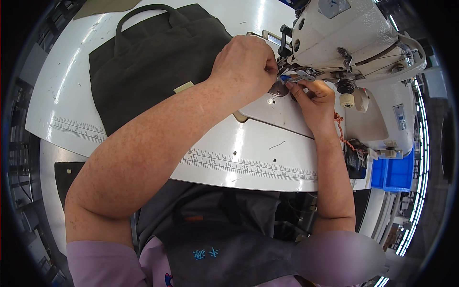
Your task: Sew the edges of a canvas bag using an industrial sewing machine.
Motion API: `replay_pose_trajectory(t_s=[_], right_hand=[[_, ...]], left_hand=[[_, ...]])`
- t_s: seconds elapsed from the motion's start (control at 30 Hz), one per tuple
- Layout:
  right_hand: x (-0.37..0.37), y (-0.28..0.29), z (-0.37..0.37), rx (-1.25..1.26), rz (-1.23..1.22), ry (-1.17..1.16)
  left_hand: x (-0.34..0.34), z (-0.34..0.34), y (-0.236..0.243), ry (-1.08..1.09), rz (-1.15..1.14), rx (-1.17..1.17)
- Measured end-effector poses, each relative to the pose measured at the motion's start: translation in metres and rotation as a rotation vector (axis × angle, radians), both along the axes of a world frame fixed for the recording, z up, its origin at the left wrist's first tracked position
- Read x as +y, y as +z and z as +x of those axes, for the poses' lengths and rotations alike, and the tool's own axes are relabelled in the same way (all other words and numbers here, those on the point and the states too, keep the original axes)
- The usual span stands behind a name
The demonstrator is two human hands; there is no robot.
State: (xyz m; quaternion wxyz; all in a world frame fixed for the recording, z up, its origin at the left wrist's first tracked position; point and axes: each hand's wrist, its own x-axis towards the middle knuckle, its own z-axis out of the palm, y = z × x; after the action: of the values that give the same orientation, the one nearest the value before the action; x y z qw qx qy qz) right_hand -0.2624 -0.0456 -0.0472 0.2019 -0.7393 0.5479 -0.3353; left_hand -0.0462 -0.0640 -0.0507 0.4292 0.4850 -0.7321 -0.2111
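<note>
At the needle area of a white sewing machine, both my hands work close together. My left hand reaches in from the left with its fingers curled in a pinch beside the needle and presser foot. Whatever those fingertips hold is hidden. My right hand is on the other side, thumb and forefinger closed on a small blue-ended piece, whose kind I cannot make out. Left of the machine, under and beyond my left forearm, a dark olive fabric bag lies flat, its looped handle on the far side.
A printed ruler strip runs along the near edge of the white table. A twisted orange cord hangs by the machine's right side. A blue plastic bin sits at the right. Dark fabric is at the lower left.
</note>
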Motion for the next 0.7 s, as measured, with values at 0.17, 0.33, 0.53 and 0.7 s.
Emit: replay_pose_trajectory(t_s=[0.17,0.33,0.53,0.7], right_hand=[[-0.0032,-0.0034,-0.0008,-0.04,-0.072,0.013],[-0.0027,-0.0017,0.0008,-0.167,0.048,-0.006],[-0.0014,-0.0013,-0.0013,-0.266,0.096,0.02],[0.0002,0.0024,-0.0042,-0.322,0.153,-0.02]], left_hand=[[0.0002,0.0004,0.0025,-0.004,-0.005,-0.034],[0.0021,0.0002,0.0034,0.016,0.012,-0.039],[0.0013,0.0009,0.0027,0.012,-0.015,-0.005],[0.001,0.0017,0.0008,0.028,-0.105,-0.001]])
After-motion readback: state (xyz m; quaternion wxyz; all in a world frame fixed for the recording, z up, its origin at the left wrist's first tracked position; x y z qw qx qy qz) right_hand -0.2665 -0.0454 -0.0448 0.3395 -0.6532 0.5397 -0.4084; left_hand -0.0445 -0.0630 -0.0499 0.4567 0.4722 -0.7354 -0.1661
